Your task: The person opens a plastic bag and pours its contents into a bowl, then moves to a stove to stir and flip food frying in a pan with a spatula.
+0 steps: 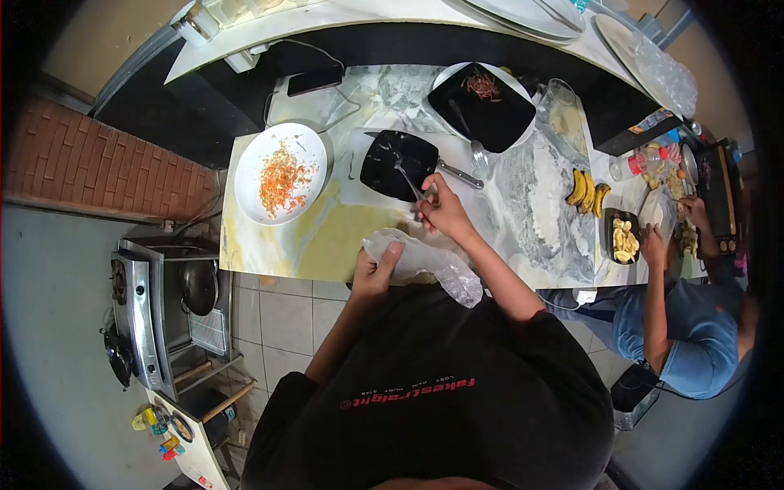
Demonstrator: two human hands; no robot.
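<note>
1. Left hand [377, 269] at the near table edge, thumb and fingers pinched on a clear plastic bag [425, 263] lying crumpled on the table [327, 237].
2. Right hand [441, 208] just beyond the bag, fingers closed around the handle of a fork [406, 180].
3. Fork tip reaching into a black square plate [388, 159], directly ahead of the hands.
4. White plate [280, 173] with chopped orange bits to the left of the black one, apart from it.
5. Second black plate [482, 106] farther back, holding reddish shreds and a spoon.
6. Flour patch [545, 192] spread to the right, bananas [588, 192] beyond it.
7. Another person's hands [657, 241] at the far right, near a dish of banana slices [625, 238].
8. Stove [143, 318] low on the left, off the table.
</note>
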